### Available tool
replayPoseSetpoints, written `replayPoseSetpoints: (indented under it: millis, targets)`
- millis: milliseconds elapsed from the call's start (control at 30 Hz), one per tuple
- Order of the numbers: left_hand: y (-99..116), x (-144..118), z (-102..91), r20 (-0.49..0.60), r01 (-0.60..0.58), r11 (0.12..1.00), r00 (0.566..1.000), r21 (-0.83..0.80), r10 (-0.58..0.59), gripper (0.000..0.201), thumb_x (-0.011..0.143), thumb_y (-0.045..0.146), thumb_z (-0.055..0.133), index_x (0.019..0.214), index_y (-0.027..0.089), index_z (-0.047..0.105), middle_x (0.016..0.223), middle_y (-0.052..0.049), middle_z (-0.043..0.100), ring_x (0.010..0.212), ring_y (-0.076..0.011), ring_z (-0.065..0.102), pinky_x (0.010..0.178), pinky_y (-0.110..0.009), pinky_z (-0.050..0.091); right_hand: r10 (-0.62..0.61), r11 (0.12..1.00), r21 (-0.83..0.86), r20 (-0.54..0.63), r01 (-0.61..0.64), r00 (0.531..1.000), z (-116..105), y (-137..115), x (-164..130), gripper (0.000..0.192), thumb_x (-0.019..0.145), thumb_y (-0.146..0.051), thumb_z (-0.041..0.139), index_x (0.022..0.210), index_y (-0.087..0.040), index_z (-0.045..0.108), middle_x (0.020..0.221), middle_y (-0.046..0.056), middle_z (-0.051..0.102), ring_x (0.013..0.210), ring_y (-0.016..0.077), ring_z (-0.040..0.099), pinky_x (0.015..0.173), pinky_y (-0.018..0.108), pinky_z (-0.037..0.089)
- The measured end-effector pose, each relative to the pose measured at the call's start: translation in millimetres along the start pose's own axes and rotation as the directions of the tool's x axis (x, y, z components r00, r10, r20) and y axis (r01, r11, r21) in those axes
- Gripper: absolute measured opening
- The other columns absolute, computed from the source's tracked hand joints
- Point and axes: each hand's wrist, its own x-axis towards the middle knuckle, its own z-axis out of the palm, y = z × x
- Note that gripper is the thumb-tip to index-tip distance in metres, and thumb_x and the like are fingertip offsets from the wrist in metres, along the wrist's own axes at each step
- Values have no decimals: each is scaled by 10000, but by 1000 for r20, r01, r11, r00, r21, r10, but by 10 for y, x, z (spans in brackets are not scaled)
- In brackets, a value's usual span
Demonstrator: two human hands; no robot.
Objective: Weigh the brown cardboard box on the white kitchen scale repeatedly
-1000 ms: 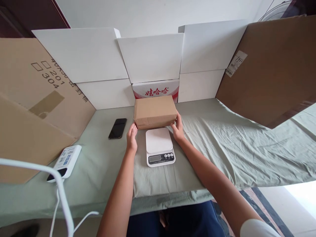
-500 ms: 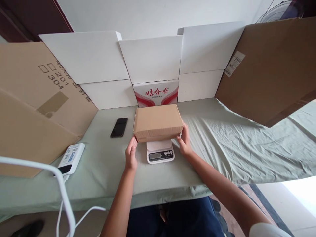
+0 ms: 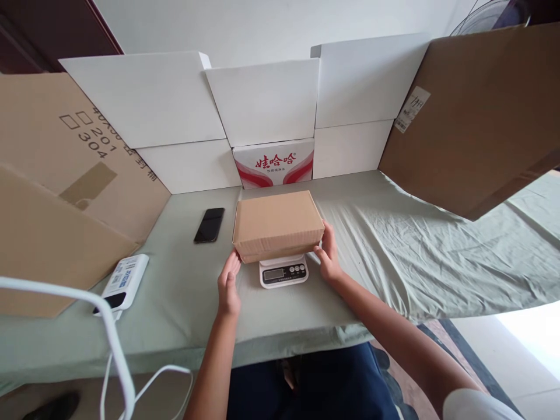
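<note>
A closed brown cardboard box (image 3: 278,220) is held between my two hands over a small white kitchen scale (image 3: 284,273). My left hand (image 3: 228,283) grips the box's near left corner, its fingers partly hidden under the edge. At the near right corner, my right hand (image 3: 328,255) presses with the thumb in front and fingers along the side. The scale's grey display and round buttons face me, and the box covers its platform. Whether the box touches the platform cannot be seen. The box tilts slightly, its left side lower.
A black phone (image 3: 209,225) lies left of the box. Further left is a white power bank (image 3: 126,282) with a white cable (image 3: 111,332). White boxes (image 3: 266,105) and a red-printed carton (image 3: 275,164) line the back. Large cardboard panels (image 3: 472,116) flank the green cloth (image 3: 184,315).
The box has come a little nearer to me and covers more of the scale's platform. Both hands stay on it, the left having shifted slightly toward me.
</note>
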Motion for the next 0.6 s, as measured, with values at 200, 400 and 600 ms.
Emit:
replayPoseSetpoints:
  millis: [200,400,600]
  targets:
    - [9,-12,8,-5,5,1000,1000,15,-5,782,845,716,531,1385,158,624,1424,-206,606,1389,-379,506,1171,-541,376,25,1000,0,-15,-25,1000,3,22,-17,603,916,-566,513,1458,-328,399,1460,82,453,1346,338,452,1094,517,437]
    - [128,3,55,-24,-57,998,998,-15,57,721,889,677,487,1459,241,556,1549,-143,495,1459,-336,422,1197,-499,338,23,1000,2,-92,-23,995,-6,1,6,545,932,-563,452,1431,-344,426,1441,74,464,1318,322,475,1080,523,429]
    - [79,22,30,-36,-12,1000,999,-8,12,770,864,728,467,1441,230,576,1512,-156,537,1445,-348,440,1193,-516,339,59,998,28,-140,-56,988,-17,13,40,561,938,-595,416,1442,-348,405,1469,71,464,1312,311,497,1081,528,428]
